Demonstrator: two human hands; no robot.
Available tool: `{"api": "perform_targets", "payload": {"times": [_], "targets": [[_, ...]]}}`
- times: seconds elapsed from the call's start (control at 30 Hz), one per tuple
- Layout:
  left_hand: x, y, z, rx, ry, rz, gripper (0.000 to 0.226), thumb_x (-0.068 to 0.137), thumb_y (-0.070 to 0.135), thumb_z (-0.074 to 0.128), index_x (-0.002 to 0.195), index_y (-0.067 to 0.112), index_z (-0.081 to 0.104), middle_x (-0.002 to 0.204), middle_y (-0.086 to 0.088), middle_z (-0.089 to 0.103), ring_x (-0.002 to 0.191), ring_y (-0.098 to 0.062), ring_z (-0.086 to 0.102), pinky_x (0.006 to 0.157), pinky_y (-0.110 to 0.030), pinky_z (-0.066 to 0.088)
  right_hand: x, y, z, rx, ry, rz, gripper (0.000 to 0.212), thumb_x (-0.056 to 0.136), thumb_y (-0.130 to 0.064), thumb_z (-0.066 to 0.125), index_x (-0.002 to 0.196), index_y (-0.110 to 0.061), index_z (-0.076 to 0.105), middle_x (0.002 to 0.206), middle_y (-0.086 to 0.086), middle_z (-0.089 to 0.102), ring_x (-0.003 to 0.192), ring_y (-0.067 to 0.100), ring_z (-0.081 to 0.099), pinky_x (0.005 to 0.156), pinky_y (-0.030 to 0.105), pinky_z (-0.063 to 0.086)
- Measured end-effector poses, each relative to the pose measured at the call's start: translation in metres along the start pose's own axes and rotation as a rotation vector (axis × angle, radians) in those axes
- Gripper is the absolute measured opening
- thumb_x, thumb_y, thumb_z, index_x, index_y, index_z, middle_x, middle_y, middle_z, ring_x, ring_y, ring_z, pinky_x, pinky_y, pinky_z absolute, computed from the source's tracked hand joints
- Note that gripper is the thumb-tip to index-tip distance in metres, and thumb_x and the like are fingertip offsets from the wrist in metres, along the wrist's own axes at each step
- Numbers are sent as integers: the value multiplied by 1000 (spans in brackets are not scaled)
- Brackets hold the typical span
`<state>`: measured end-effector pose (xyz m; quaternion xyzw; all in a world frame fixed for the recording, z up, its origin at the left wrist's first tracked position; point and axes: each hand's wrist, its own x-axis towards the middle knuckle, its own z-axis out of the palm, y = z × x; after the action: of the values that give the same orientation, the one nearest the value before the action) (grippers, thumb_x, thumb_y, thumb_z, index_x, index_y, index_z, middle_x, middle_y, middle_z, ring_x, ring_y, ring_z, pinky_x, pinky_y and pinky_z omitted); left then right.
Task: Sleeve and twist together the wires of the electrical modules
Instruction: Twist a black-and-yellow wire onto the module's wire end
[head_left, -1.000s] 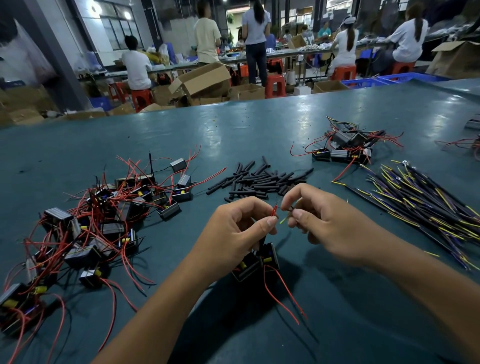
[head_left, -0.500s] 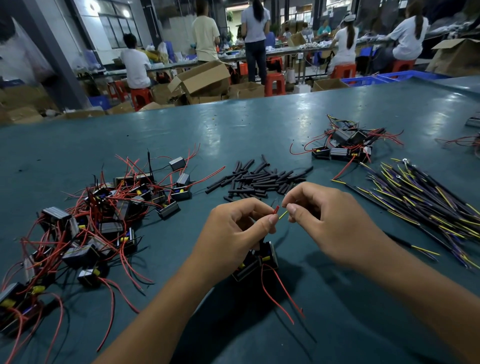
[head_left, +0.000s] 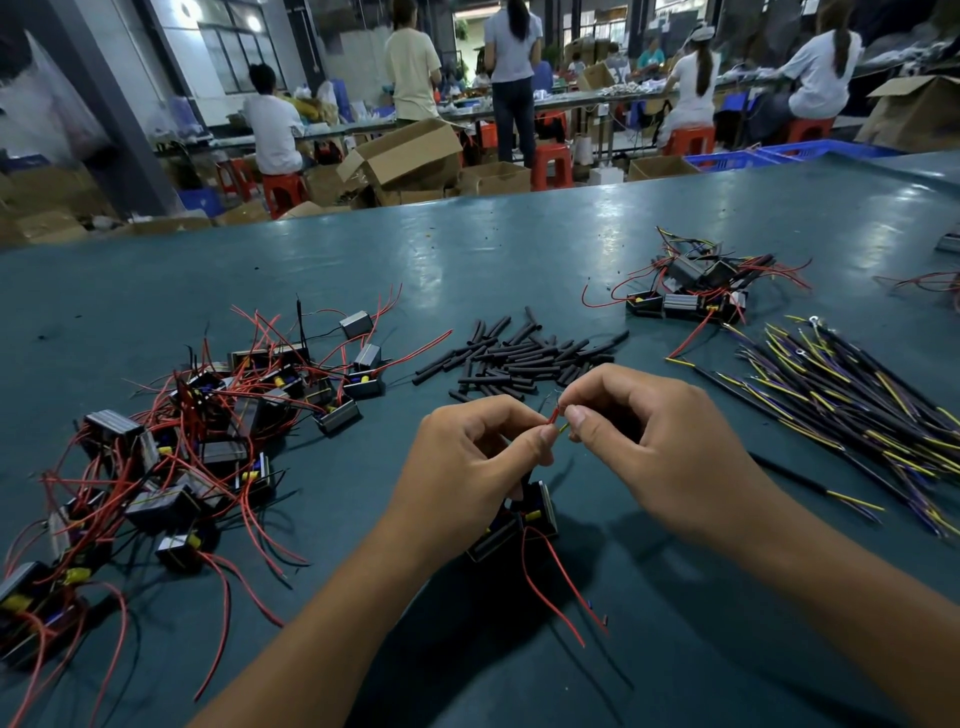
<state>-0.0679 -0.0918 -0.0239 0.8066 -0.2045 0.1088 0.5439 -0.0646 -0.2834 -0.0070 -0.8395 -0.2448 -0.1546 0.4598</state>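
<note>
Both forearms are bare, no sleeves showing. The left hand (head_left: 470, 467) and right hand (head_left: 670, 452) wear no gloves or rings.

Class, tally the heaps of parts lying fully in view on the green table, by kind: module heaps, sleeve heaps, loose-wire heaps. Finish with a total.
Module heaps: 2, the left module heap and the far module heap
Black sleeve heap: 1
Yellow-and-purple wire heap: 1
Total: 4

Hands (head_left: 561, 457) w/ pinched wire ends (head_left: 557, 418)
</note>
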Motion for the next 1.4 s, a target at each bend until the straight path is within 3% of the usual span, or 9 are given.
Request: {"api": "perform_targets", "payload": {"times": [0.23, 0.37, 0.53, 0.73, 1.0, 1.13, 1.27, 1.33, 1.4], "targets": [[-1, 2, 3, -18, 2, -10, 16, 92, 29, 72, 80, 19, 73, 66, 0, 68, 51, -12, 59, 50, -31, 50, -1, 4, 4, 108, 39, 21, 10, 90, -22, 71, 81, -26, 71, 68, -8, 65, 58, 3, 52, 55, 18, 41], [-2, 9, 2, -23, 5, -13, 10, 91, 23, 73, 85, 15, 74, 71, 1, 70, 53, -16, 61, 51, -35, 52, -2, 4, 6, 138, 40, 11, 12, 91, -21, 71, 80, -24, 70, 64, 0, 63, 57, 22, 52, 52, 32, 42], [-1, 26, -9, 172, 170, 171, 12, 86, 31, 67, 93, 21, 68, 83, 8, 65, 66, -17, 57, 58, -28, 47, -1, -4, 1, -29, 36, -143, 6, 90, -19, 70, 84, -20, 70, 72, -10, 65, 67, 9, 59, 60, 17, 43], [-2, 34, -13, 475, 101, 321, 14, 91, 27, 68, 85, 14, 69, 76, 11, 56, 67, 3, 46, 62, -15, 33, -2, -10, -2, -181, 13, -279, 6, 89, -17, 66, 89, -14, 71, 77, -11, 64, 71, -4, 53, 68, 6, 36], [-3, 39, -10, 103, 54, 8, 19, 86, 26, 62, 70, 17, 66, 49, 15, 45, 45, -3, 35, 47, -13, 28, -4, -12, -1, -328, 33, -394, 10, 90, -17, 65, 88, -9, 71, 79, -3, 64, 72, 10, 55, 68, 19, 42], [-2, 40, -11, -92, 24, -211, 21, 79, 22, 63, 61, 12, 63, 49, 7, 42, 44, -10, 30, 45, -23, 24, -3, -13, -3, -430, 25, -491, 12, 93, -15, 63, 87, -6, 70, 78, 2, 62, 70, 19, 56, 66, 28, 45], [-1, 39, -10, -420, -68, -423, 26, 82, 15, 61, 56, 16, 62, 50, 4, 42, 42, -11, 24, 42, -17, 20, -1, -12, -3, -463, 21, -535, 12, 93, -14, 63, 87, -5, 69, 78, 2, 61, 70, 19, 54, 68, 25, 43], [-1, 37, -17, -335, 6, -215, 17, 81, 13, 59, 65, 15, 65, 54, 5, 46, 44, -11, 31, 42, -18, 26, -1, -10, -4, -420, 20, -500, 12, 93, -15, 64, 86, -6, 69, 78, 1, 62, 71, 16, 54, 71, 21, 41], [0, 33, -29, 36, 43, 156, 12, 85, 5, 62, 83, 15, 69, 69, 6, 55, 53, -13, 42, 52, -20, 35, 0, -8, -6, -390, 6, -468, 11, 92, -16, 64, 88, -7, 70, 80, 0, 63, 71, 17, 56, 70, 22, 43]]}}
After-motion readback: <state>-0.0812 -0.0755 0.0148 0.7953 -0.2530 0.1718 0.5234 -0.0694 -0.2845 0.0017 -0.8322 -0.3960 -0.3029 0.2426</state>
